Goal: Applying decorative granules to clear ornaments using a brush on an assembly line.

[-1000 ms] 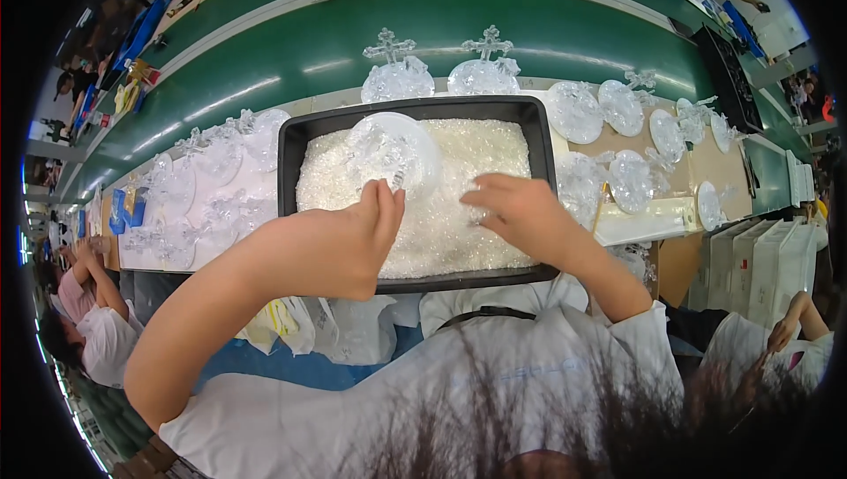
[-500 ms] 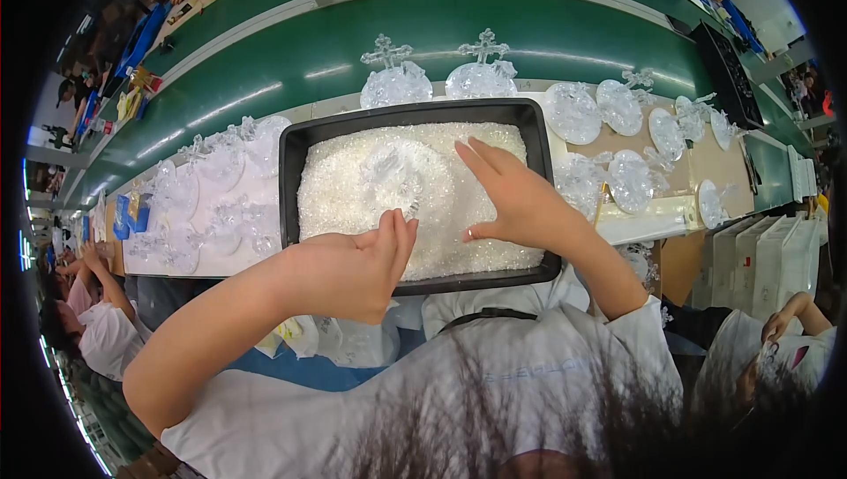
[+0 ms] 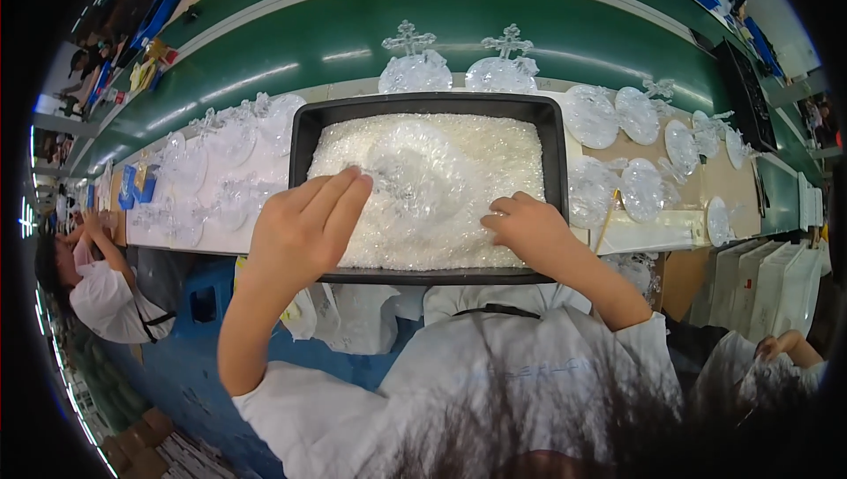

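Observation:
A black tray full of white, glittering granules stands in front of me. On the granules, left of the middle, lies a clear round ornament, partly covered by them. My left hand reaches over the tray's near left corner, its fingers pressed together at the ornament's left edge; the fingertips appear to grip it, though the thumb is hidden. Over the tray's right part, my right hand has bent fingers drawn together, their tips down in the granules as if pinching some.
Two clear discs with upright crosses stand behind the tray. More clear ornaments cover the table to its left, and several clear discs lie to its right. Blue boxes sit at the far left. A co-worker sits beyond.
My left hand has moved left and away from me, to the ornament's left edge. My right hand, spread before, has curled its fingers down into the granules. The view has shifted slightly.

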Demonstrator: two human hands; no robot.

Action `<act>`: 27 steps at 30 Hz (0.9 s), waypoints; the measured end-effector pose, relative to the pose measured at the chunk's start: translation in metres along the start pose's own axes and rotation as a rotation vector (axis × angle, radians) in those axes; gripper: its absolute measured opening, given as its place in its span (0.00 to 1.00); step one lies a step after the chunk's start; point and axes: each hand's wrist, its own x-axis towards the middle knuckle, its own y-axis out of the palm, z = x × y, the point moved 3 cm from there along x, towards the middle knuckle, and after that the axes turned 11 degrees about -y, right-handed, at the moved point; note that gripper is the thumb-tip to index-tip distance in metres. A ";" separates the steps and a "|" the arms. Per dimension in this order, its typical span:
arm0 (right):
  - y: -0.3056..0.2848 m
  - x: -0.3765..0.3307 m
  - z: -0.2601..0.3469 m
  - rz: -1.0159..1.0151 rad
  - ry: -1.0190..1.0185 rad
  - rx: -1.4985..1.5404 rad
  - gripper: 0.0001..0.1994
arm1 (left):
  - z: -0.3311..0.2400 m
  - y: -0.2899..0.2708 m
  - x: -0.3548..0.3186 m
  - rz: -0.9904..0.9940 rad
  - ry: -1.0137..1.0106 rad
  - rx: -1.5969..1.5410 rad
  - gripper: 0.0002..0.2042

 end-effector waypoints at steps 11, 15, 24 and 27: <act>-0.083 0.018 0.023 -0.493 -0.066 0.263 0.18 | -0.033 0.028 -0.030 -0.218 -0.039 0.234 0.10; -0.101 0.048 0.035 -0.564 -0.184 0.239 0.20 | -0.032 0.028 -0.025 -0.216 -0.104 0.177 0.11; -0.055 0.043 -0.030 -0.567 0.012 0.703 0.26 | -0.026 0.035 -0.041 -0.338 -0.105 0.136 0.08; -0.035 0.051 -0.032 -0.488 -0.001 1.164 0.25 | -0.033 0.042 -0.039 -0.372 -0.071 0.227 0.08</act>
